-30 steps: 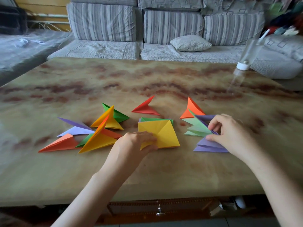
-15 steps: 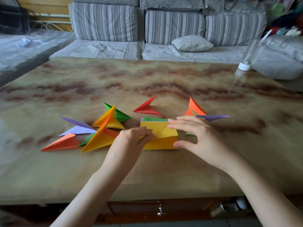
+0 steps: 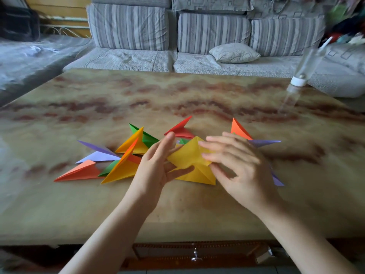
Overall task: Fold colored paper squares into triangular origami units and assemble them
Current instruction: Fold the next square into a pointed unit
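Yellow paper (image 3: 187,155), creased and partly raised off the marbled table (image 3: 177,95) beneath it, sits between the two hands. At the paper's left edge the left hand (image 3: 156,171) is spread, its fingers nearly straight and pointing away from the person, its thumb reaching across the paper's near flap; it touches the sheet without gripping it. On the paper's right side the right hand (image 3: 241,167), somewhat blurred, curves over the raised flap with fingertips (image 3: 204,155) on top and the thumb against the fold below, pinching the sheet. A green sheet (image 3: 183,141) peeks out just behind the paper's far corner. Left of the paper lies a loose heap of folded units: a long yellow unit (image 3: 122,171) nearest, an orange unit (image 3: 79,172) and a lilac unit (image 3: 98,156) farther left, a green unit (image 3: 147,138) at the back. Just behind the paper stands a red unit (image 3: 178,130). Behind and to the right of it an upright orange-red unit (image 3: 239,130) rises beyond the right hand's fingers, with a purple point (image 3: 262,142) jutting out to its right. Well beyond the paper, far right, stands a clear bottle (image 3: 302,72) with a white cap; farther back is a striped grey sofa (image 3: 128,26) with a small cushion (image 3: 234,53).
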The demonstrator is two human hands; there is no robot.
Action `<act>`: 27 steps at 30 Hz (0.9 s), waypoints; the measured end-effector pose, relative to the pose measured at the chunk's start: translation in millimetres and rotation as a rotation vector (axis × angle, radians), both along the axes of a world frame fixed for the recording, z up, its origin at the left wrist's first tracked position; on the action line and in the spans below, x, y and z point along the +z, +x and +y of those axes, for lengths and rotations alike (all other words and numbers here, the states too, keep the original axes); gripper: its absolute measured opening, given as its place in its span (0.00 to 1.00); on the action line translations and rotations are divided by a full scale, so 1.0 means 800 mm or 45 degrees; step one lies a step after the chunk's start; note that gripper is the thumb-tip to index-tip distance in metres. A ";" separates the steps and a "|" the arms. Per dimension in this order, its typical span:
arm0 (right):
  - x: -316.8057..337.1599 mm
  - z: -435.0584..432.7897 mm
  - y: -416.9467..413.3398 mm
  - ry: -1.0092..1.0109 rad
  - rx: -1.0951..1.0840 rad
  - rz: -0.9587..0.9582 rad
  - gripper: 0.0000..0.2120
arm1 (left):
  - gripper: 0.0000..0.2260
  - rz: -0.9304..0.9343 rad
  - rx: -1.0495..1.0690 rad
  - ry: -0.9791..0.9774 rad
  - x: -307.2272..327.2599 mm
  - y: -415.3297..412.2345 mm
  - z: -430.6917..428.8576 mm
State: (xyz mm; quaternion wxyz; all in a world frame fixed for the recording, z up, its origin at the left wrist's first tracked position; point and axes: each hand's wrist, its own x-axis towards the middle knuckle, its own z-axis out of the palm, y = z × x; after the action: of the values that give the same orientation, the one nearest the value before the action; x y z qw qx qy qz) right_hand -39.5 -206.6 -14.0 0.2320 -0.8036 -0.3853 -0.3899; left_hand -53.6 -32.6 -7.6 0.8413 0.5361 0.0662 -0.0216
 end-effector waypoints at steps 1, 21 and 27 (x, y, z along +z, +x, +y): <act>-0.002 0.002 -0.001 -0.037 0.037 0.022 0.04 | 0.21 -0.019 0.009 0.041 -0.002 0.000 0.000; 0.013 0.010 -0.007 0.867 0.092 1.027 0.06 | 0.16 -0.153 -0.149 0.161 0.004 -0.009 -0.001; 0.017 0.012 -0.007 1.004 0.075 1.124 0.17 | 0.17 -0.214 -0.022 0.313 0.000 -0.013 -0.006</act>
State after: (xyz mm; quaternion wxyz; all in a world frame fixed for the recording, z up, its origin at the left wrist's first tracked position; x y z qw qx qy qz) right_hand -44.9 -197.0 -0.4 0.6622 -0.7319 -0.1005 -0.1257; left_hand -64.3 -37.2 -7.9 0.7716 0.6356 -0.0067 0.0245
